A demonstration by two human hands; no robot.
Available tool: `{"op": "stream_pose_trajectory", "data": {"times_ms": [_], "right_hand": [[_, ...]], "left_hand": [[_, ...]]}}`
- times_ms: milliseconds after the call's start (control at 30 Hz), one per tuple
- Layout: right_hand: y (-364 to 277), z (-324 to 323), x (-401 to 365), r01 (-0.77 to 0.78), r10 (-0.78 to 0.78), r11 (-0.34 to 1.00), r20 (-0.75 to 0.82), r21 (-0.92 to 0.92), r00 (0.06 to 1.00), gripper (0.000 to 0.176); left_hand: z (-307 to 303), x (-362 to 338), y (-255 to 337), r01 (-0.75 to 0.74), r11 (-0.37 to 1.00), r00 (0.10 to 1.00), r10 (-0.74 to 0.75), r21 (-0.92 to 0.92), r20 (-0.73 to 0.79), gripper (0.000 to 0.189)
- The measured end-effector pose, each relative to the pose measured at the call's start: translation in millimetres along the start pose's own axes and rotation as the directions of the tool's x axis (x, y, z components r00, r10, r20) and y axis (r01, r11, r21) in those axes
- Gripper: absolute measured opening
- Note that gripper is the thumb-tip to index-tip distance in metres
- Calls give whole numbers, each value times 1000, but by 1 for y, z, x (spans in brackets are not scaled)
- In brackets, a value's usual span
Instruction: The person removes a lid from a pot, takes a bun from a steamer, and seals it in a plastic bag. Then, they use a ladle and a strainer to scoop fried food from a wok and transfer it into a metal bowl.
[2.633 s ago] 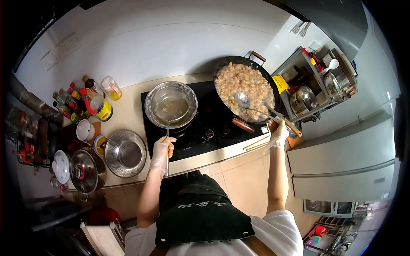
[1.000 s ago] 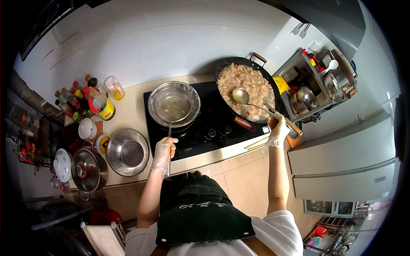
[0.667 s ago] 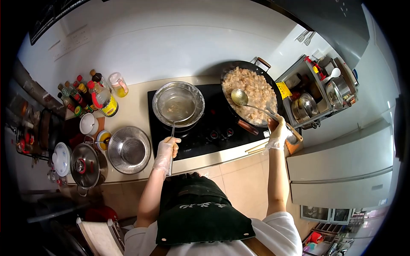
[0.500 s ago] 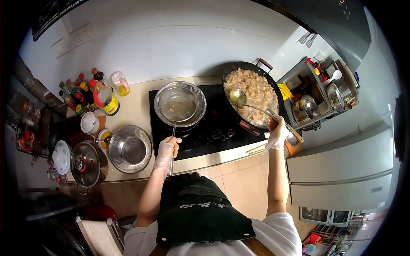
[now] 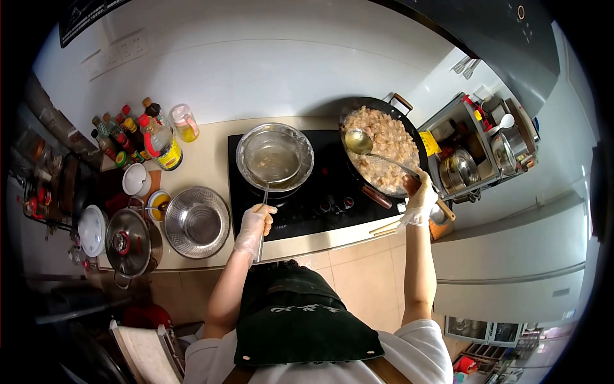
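My left hand (image 5: pixel 256 223), in a clear plastic glove, is closed round the long handle of a fine strainer (image 5: pixel 274 160). Its round head sits within the rim of a metal pot (image 5: pixel 242 152) on the left side of the cooktop, with small bits in it. On the right, my gloved right hand (image 5: pixel 420 200) grips a metal ladle (image 5: pixel 358 142) by its handle. The ladle's bowl is over the left part of a black wok (image 5: pixel 349 110), overlapping the pale chunky food (image 5: pixel 387 144) that fills it.
Left of the black cooktop (image 5: pixel 307 221) stand a perforated metal basin (image 5: pixel 224 214), a lidded pot (image 5: pixel 125 240), a small white bowl (image 5: pixel 135 179) and several sauce bottles (image 5: pixel 167 150). A rack of cookware (image 5: pixel 473 169) borders the wok's right side. Chopsticks (image 5: pixel 385 228) lie at the counter's front edge.
The ladle's bowl has shifted slightly toward the wok's far left side. My left hand keeps the strainer over the pot. The whole view has moved a little.
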State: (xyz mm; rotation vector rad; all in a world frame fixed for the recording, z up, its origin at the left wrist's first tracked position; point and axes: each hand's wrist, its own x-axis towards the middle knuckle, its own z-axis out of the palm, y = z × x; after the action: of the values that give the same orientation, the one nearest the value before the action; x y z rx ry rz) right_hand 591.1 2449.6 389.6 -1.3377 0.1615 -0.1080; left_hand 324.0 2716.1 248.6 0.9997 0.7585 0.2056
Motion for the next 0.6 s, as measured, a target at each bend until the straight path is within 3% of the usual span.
{"op": "stream_pose_trajectory", "data": {"times_ms": [200, 333, 600], "right_hand": [[-21, 30, -26, 9, -7, 1000, 68, -27, 998, 18], [-7, 39, -36, -15, 18, 1000, 222, -18, 975, 26], [47, 76, -85, -260, 243, 966, 322, 9, 915, 23]], "left_hand": [[6, -3, 3, -15, 1000, 1000, 15, 12, 21, 19], [11, -4, 4, -7, 1000, 1000, 8, -13, 26, 20], [13, -2, 1, 11, 1000, 999, -10, -13, 31, 19]]}}
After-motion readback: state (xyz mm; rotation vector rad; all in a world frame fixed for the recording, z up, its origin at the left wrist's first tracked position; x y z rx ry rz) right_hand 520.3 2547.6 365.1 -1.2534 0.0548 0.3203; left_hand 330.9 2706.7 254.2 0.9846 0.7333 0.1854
